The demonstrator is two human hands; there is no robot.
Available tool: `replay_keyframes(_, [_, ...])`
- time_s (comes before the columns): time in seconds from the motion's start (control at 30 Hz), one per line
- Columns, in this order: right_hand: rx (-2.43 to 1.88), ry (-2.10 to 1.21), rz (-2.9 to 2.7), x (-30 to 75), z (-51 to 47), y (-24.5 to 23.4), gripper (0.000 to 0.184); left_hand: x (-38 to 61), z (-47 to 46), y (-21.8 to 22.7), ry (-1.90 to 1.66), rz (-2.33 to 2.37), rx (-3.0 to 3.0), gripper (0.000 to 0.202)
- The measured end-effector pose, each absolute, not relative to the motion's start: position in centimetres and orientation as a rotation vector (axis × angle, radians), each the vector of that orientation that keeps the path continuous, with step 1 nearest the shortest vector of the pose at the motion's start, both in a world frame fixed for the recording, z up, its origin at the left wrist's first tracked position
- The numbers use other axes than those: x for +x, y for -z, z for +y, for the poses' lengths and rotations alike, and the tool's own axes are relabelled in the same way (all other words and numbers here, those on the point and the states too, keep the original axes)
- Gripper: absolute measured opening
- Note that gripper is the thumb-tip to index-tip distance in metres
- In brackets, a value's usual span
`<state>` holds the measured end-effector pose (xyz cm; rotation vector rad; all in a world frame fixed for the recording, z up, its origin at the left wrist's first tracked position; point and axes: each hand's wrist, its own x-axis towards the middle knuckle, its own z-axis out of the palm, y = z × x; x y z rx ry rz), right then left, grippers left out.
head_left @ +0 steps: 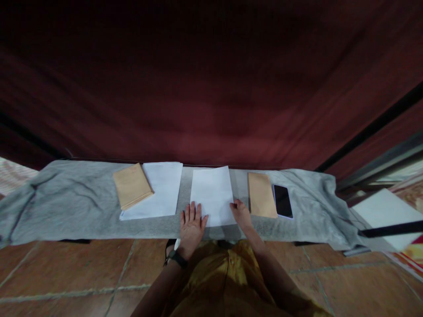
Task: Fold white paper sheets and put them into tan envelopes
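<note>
A white sheet of paper (212,193) lies in front of me on the grey cloth, its upper right corner reaching a little farther back. My left hand (192,225) rests flat with fingers stretched out, the fingertips over the sheet's lower left edge. At the right edge, the curled fingers of my right hand (241,214) pinch the paper's side. Right of that hand lies a stack of brown envelopes (262,196). To the left, more white sheets (165,189) are partly covered by another pile of brown envelopes (132,186).
A phone (283,201) with a dark screen lies beside the right-hand envelopes. Grey cloth (76,200) covers the narrow table. Behind it hangs a dark red curtain (211,110). A white panel (390,215) and a black bar stand at far right. The floor (92,268) is tiled.
</note>
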<state>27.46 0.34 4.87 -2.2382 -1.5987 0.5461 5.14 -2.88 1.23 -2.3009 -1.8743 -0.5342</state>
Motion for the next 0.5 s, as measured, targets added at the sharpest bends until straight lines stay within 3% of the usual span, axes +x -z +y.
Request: replay_keyframes(0.5, [-2.339, -0.448, -1.633, 29.9, -0.9, -4.7, 0.018, 7.8, -2.3, -2.5, 0.387, -1.782, -2.491, 0.054])
